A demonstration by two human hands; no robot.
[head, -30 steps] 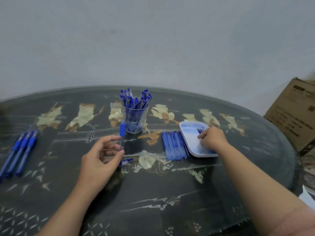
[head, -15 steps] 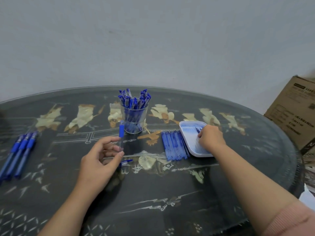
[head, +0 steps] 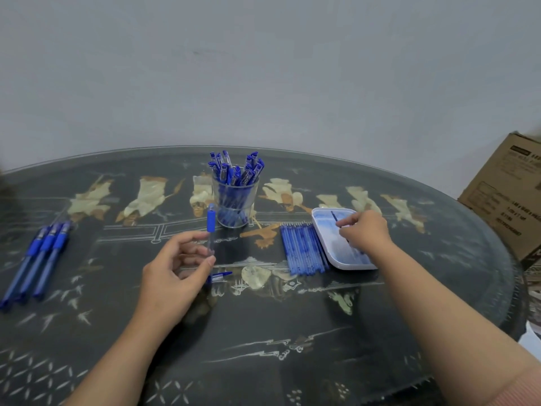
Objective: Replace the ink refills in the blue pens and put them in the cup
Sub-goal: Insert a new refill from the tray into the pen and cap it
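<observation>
Near the middle of the table [head: 263, 332], the left hand [head: 172, 271] pinches a pen barrel [head: 210, 243] upright by its slick clear end. It looks light and stiff, and its rubber sleeve [head: 210, 221] should grip better. The right hand [head: 366, 232] pinches a thin refill [head: 334, 216] in the tray [head: 323, 230], toward the table's right edge.

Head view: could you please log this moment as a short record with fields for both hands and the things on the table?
left hand: holds a pen barrel upright, blue grip uppermost
right hand: pinches a thin dark refill over the white tray
cup: clear, full of blue pens, behind the barrel
refill row: blue, beside the tray, toward the cup
loose pens: three, far to the person's left
pen part: on the table by the left hand
</observation>
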